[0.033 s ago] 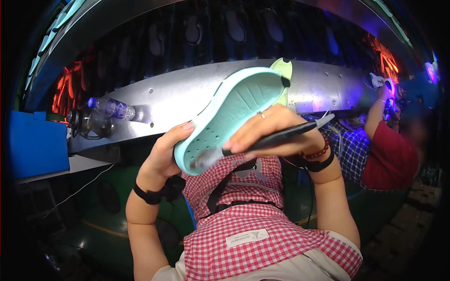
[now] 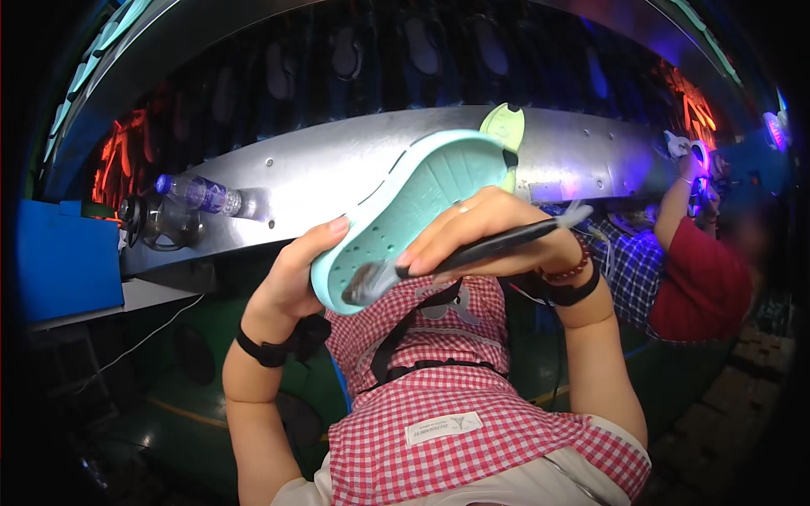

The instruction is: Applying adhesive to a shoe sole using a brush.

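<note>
A mint-green shoe sole [image 2: 426, 190], shaped like a shallow cup with small holes at its near end, is held up in front of me at a tilt. My left hand [image 2: 287, 266] is closed round its near left rim, thumb on top. In my right hand [image 2: 485, 228] is a black-handled brush [image 2: 485, 250]. Its bristles touch or hover just over the inside of the sole's near end; blur hides which. The right fingers reach along the sole's right side. Past its far end a lime-green sole-like piece [image 2: 504, 126] lies on the metal bench [image 2: 304, 185], partly hidden.
A clear bottle with a blue cap [image 2: 198, 194] lies on the bench at left, beside a dark transparent jug [image 2: 164, 223]. A blue box [image 2: 69, 261] stands far left. Several soles [image 2: 422, 46] hang or lie in the dark area behind. A co-worker in red [image 2: 700, 282] works at right.
The brush has shifted slightly, its handle end moving a little to the left. The sole has tipped a little and its far end sits slightly lower.
</note>
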Available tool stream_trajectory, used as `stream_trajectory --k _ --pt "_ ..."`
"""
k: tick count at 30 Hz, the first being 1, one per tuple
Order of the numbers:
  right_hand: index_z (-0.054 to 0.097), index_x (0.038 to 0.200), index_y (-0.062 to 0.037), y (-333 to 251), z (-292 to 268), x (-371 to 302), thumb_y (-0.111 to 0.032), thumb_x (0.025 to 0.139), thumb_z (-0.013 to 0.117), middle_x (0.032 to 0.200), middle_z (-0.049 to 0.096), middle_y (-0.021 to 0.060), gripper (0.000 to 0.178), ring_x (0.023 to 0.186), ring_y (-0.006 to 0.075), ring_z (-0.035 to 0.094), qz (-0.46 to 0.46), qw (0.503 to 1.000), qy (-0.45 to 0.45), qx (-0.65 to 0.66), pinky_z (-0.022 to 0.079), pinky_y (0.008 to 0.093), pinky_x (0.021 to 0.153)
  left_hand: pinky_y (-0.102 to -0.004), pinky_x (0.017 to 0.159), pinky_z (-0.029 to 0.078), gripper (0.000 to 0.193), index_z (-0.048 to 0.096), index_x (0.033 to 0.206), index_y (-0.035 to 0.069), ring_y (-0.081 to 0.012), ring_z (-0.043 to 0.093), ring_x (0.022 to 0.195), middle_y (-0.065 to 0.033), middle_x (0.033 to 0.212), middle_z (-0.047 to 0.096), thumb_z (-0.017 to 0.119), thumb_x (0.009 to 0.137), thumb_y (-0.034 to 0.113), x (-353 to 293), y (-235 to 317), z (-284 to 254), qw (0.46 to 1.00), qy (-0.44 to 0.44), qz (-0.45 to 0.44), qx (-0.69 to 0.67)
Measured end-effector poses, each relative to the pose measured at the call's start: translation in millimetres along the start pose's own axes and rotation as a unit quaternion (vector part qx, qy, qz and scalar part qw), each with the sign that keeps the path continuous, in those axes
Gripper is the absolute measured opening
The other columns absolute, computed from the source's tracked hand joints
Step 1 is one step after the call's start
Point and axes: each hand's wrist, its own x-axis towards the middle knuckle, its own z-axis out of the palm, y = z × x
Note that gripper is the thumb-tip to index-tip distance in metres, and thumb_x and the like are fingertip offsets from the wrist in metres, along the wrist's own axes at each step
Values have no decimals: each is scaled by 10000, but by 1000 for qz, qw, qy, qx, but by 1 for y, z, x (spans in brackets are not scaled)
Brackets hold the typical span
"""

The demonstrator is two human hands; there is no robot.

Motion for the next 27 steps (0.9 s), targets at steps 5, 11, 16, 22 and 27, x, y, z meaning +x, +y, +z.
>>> stream_trajectory --k 5,11,16,22,27 --pt "637 955 0 -6 -10 -1 -55 757 667 940 661 127 207 879 250 639 39 990 -130 -28 501 321 769 -304 843 459 551 430 1242 -62 -212 568 981 -166 1138 552 456 875 349 -4 1 -5 993 16 -45 110" --pt "637 960 0 9 -10 -13 -45 748 669 953 656 150 218 915 268 635 27 998 -50 -8 503 327 791 -340 836 471 567 449 1230 -60 -239 578 975 -181 1149 550 474 839 350 -11 -2 -26 998 31 -20 45" --pt "658 942 -30 10 -4 -14 -21 742 675 953 661 130 201 906 230 640 0 992 112 -51 508 300 809 -345 826 481 579 439 1229 -73 -261 597 948 -200 1120 564 463 830 345 -23 -1 -42 998 9 14 -63" --pt "654 914 -11 10 4 -28 -31 703 710 939 667 122 219 937 232 633 15 995 50 -84 502 306 805 -373 773 523 621 434 1239 -57 -285 613 924 -221 1071 582 415 839 418 -33 13 -44 995 -21 71 -62" --pt "671 927 -25 -7 20 -11 3 674 710 867 665 114 258 746 163 617 -16 976 209 -66 482 261 713 -492 1034 282 712 353 1330 39 -347 375 1235 -143 1373 363 353 861 575 13 -26 -63 924 56 227 -303"
